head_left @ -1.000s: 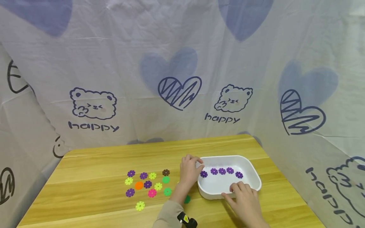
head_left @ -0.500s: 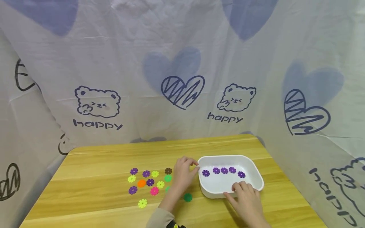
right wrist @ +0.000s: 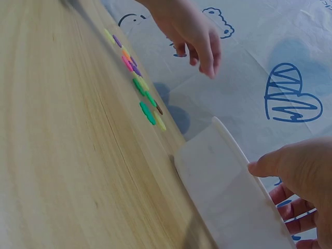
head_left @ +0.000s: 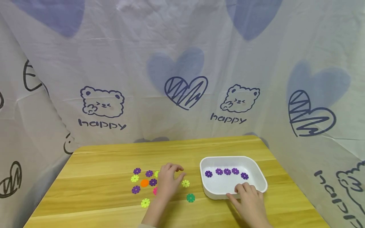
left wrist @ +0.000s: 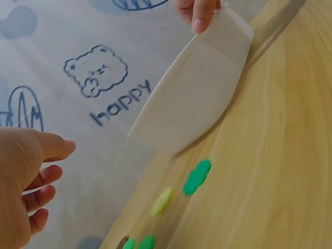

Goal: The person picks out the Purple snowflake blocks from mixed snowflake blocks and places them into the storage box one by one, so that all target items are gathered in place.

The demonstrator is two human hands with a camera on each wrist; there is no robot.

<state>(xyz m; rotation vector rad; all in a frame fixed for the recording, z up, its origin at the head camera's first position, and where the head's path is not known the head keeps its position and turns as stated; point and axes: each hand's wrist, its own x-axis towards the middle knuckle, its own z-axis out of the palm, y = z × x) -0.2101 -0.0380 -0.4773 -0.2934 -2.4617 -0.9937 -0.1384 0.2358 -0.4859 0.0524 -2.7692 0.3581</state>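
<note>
My left hand (head_left: 169, 181) hovers over the scattered flower-shaped plastic discs, its fingers loosely bent with nothing between them. In the left wrist view, thumb and fingers of that hand (left wrist: 26, 181) stand apart. Just right of it lie a yellow-green disc (head_left: 186, 183) and a dark green disc (head_left: 190, 198). My right hand (head_left: 250, 202) grips the near rim of a white plastic tray (head_left: 212, 193). The right wrist view has the right thumb outside the tray wall (right wrist: 223, 181) and the fingers on its inner side. Purple discs (head_left: 227, 171) lie in a loose row inside the tray.
Left of my left hand are several discs: purple (head_left: 136, 189), orange (head_left: 144, 183), yellow-green (head_left: 145, 203), and a partly covered pink one (head_left: 155, 191). The wooden table (head_left: 94, 177) meets a printed white curtain (head_left: 137, 95) behind and at both sides.
My left hand has moved left from the tray's left edge to above the loose discs. The right hand has kept its hold on the tray. The head view has shifted slightly.
</note>
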